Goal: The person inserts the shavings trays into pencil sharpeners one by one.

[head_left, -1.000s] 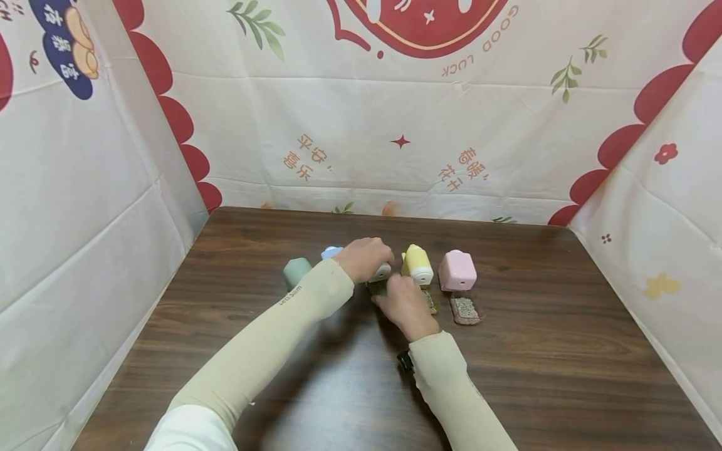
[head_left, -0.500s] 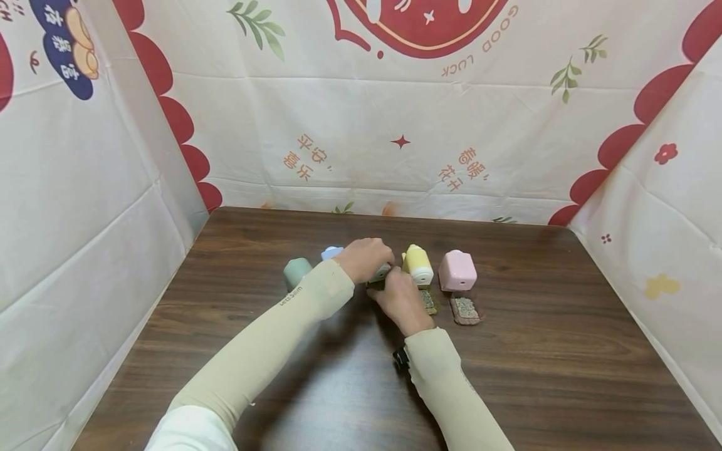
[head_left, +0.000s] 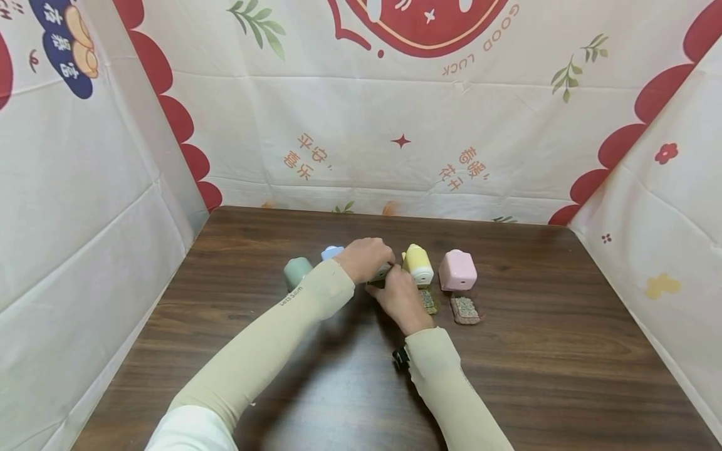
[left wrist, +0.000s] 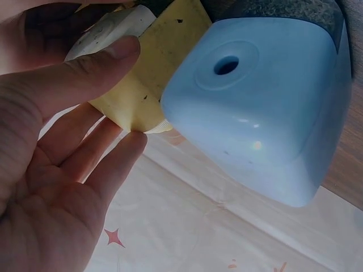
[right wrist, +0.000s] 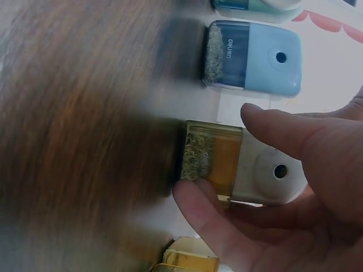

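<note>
Five small things stand in a row across the table; the middle one is a pencil sharpener (right wrist: 249,164) with a white front and an amber see-through drawer holding shavings. My left hand (head_left: 365,258) grips its body from above, thumb across the white front and fingers at the yellow side (left wrist: 164,62) in the left wrist view. My right hand (head_left: 403,304) holds the same sharpener low down, with the thumb at the white front and a fingertip at the drawer. Close beside it stands a blue sharpener (left wrist: 261,107), its drawer of shavings in place. Both hands largely hide the middle sharpener from the head view.
To the right stand a yellow sharpener (head_left: 418,266) and a pink sharpener (head_left: 457,271). Drawers with shavings lie before them, one yellowish (head_left: 429,301) and one pinkish (head_left: 465,309). At the left is a green sharpener (head_left: 296,272). A printed cloth (head_left: 350,113) hangs behind the wooden table (head_left: 553,351).
My right hand has moved slightly forward and left, closer against the middle sharpener, covering more of its drawer. The left hand keeps its grip in the same place.
</note>
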Demonstrator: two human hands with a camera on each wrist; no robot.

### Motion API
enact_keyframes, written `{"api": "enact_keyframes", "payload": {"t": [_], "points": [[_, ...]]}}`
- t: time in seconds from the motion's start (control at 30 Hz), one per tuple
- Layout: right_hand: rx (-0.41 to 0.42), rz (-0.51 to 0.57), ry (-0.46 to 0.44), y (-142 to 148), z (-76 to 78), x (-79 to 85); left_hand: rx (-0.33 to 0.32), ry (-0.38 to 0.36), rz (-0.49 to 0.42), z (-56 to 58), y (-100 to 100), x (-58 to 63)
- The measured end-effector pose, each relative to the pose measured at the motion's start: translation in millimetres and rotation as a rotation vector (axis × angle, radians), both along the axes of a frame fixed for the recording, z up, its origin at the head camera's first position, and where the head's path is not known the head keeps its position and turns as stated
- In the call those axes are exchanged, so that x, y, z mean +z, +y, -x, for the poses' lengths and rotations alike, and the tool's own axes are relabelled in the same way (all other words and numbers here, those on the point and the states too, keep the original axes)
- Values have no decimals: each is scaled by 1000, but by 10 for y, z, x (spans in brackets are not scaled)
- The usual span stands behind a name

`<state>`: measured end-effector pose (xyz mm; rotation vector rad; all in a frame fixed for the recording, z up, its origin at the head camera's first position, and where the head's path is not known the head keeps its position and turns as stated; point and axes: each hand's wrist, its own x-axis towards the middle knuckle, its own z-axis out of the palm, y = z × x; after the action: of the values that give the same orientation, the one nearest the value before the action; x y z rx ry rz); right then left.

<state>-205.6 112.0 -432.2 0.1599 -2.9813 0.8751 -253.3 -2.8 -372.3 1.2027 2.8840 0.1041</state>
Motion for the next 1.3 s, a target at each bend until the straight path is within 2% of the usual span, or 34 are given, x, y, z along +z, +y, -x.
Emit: {"api": "enact_keyframes", "payload": {"t": [0.17, 0.4, 0.53, 0.73, 0.87, 1.07, 1.3], "points": [[25, 14, -12, 34, -26, 48, -9, 20, 4, 12, 3, -20], [15, -59, 1, 84, -128, 205, -14, 3, -8, 15, 9, -27], [5, -93, -25, 123, -165, 235, -13, -4, -2, 8, 8, -13], [83, -223, -143, 157, -201, 194, -13, -7, -9, 6, 6, -10], [126, -262, -232, 155, -206, 131, -11, -11, -13, 6, 8, -15], [126, -276, -252, 135, -163, 42, -13, -4, 12, 1, 9, -6], [129, -249, -270, 109, -114, 15, -10, -16, 16, -4, 3, -3]]}}
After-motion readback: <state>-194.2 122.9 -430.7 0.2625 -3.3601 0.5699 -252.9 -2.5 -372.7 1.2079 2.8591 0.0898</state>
